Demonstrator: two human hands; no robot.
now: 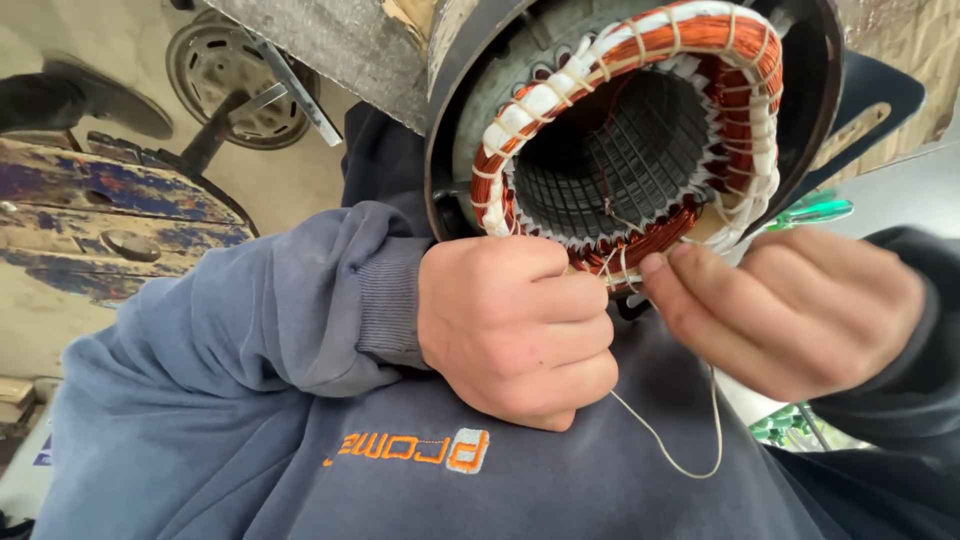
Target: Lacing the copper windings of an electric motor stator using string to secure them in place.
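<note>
- Blue-grey sweatshirt [250, 440] fills the lower part of the view, below the motor stator [630, 130], and its cloth lies closest to the camera.
- Far to the left of the stator stands a worn wooden spool [90, 215] with blue paint, and above it a round metal disc [225, 70] rests on the pale floor; this side has open room.
- Left hand [515, 325] sits just under the lower left rim of the stator, closed into a tight fist, and the thin pale lacing cord [665, 445] comes out from under its fingers.
- The cord hangs in a loose loop below both hands, over the sweatshirt, and rises again to the lower edge of the stator between the two hands.
- The stator has a dark round housing, and inside it the copper winding [735, 45] makes a ring bound with white ties; the slotted core in the middle is open and dark.
- Right hand [800, 305] is below the lower right rim of the stator, with fingers narrow and pinched on the cord just where it meets the winding.
- The two hands are near to each other, almost touching, so little free space remains between them.
- Right of the stator a green tool handle [815, 210] shows behind the right hand, beside a grey surface.
</note>
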